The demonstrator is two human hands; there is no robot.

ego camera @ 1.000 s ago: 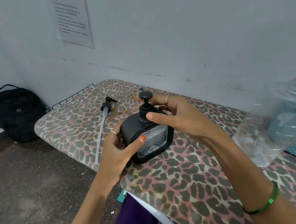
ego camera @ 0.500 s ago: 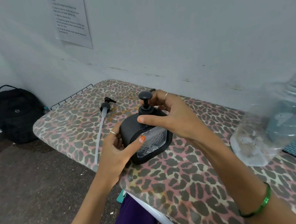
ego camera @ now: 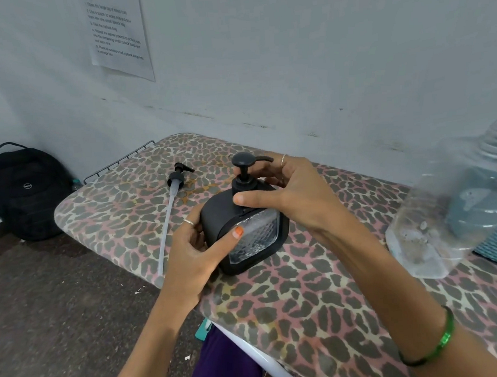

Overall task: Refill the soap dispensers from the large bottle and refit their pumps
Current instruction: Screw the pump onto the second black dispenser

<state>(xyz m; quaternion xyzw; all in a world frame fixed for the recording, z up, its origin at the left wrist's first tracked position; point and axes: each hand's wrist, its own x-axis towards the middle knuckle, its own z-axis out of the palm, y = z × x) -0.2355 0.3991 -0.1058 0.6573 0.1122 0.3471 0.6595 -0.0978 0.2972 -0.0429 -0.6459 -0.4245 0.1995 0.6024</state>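
Head view: the board (ego camera: 308,302), padded and leopard-printed, carries everything. Right of the fingers lies the big bottle (ego camera: 460,200), clear ribbed plastic. Between both hands stands the dispenser (ego camera: 250,238), matte black with a faceted clear window. The left hand (ego camera: 193,251) curls round its side, likely steadying; the right hand (ego camera: 295,197) pinches the pump (ego camera: 244,174) collar, probably screwing. Left of the fingers lies a spare pump (ego camera: 174,193).
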